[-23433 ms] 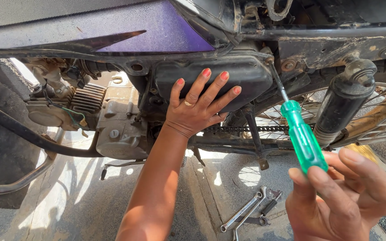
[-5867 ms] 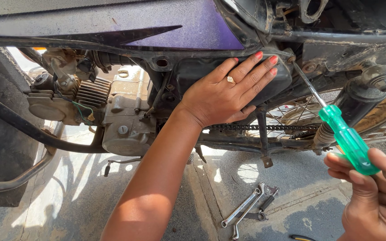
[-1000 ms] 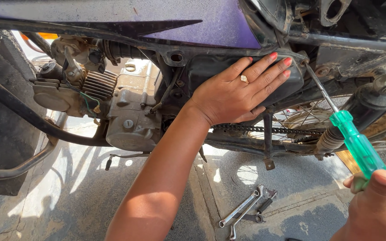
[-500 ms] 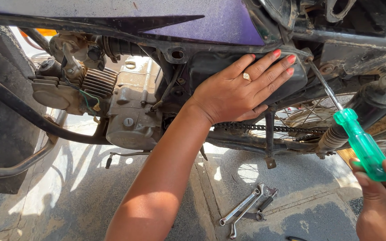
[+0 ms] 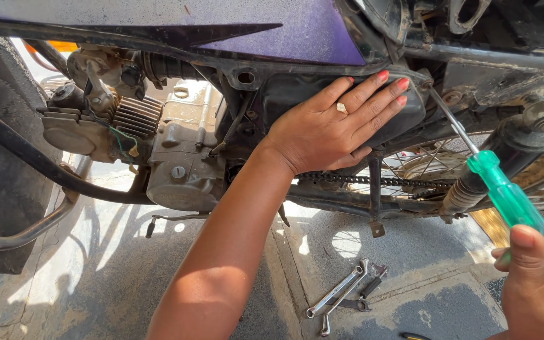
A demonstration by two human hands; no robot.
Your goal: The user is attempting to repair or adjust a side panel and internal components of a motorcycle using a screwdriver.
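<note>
One translucent green-handled screwdriver [image 5: 505, 194], thin steel shaft, angled upward.

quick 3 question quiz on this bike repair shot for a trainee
1. True or false: the left hand lies flat on the black side cover.
2. What does the right hand hold? A) spanner B) green screwdriver C) pliers
3. What lies on the ground below the chain?

Key:
1. True
2. B, the green screwdriver
3. Spanners
</note>
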